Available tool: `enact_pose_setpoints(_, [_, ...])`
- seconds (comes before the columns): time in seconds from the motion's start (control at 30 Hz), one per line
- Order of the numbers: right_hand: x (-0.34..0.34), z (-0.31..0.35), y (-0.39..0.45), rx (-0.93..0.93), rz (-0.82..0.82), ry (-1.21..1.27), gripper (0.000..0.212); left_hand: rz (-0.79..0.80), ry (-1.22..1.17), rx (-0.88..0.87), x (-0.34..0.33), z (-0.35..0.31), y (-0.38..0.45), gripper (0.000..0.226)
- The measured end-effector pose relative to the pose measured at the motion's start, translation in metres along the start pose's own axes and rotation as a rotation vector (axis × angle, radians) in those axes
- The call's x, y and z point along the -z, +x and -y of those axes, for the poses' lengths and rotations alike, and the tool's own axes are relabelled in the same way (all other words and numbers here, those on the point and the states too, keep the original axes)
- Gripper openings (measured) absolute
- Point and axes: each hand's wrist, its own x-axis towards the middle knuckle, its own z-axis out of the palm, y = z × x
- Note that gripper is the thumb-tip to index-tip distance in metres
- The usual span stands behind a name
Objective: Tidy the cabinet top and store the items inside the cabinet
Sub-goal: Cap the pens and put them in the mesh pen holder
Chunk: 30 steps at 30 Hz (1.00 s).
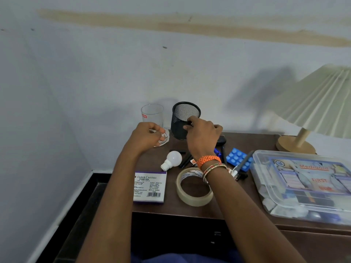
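My right hand (203,135) grips the lower rim of a black mesh pen holder (183,118) and holds it tilted, its mouth turned up and toward me, over the back of the brown cabinet top (171,207). My left hand (147,136) hovers in front of a clear drinking glass (152,115), fingers loosely curled; I cannot tell if it touches the glass. A white bulb (171,160), a Faber-Castell stamp pad box (149,186), a tape roll (194,188), several dark pens (185,161) and a blue tablet strip (238,158) lie on the top.
A clear first-aid box (303,185) fills the right side. A wooden lamp (296,145) with a pleated cream shade stands at the back right. The wall runs close behind and to the left. Dark cabinet fronts (190,234) lie below the top's edge.
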Motion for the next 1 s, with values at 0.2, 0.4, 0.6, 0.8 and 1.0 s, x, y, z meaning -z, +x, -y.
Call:
enact_pose_setpoints(0.2, [-0.005, -0.003, -0.003, 0.007, 0.012, -0.025, 0.023, 0.015, -0.002, 0.010, -0.001, 0.001, -0.004, 0.019])
enact_pose_setpoints(0.4, [-0.014, -0.006, -0.003, -0.001, 0.042, -0.044, 0.021, 0.021, 0.000, 0.019, 0.002, 0.003, -0.007, 0.020])
enact_pose_setpoints(0.6, [-0.012, -0.010, 0.003, -0.040, 0.048, -0.085, 0.024, 0.028, 0.005, 0.036, 0.004, 0.005, -0.009, 0.020])
enact_pose_setpoints(0.8, [-0.013, -0.009, 0.005, -0.029, 0.124, -0.083, 0.029, 0.076, 0.070, 0.023, -0.001, 0.007, -0.008, 0.020])
enact_pose_setpoints(1.0, [0.013, -0.008, 0.008, -0.038, 0.064, 0.068, 0.032, 0.116, 0.061, -0.071, -0.006, 0.006, -0.013, 0.017])
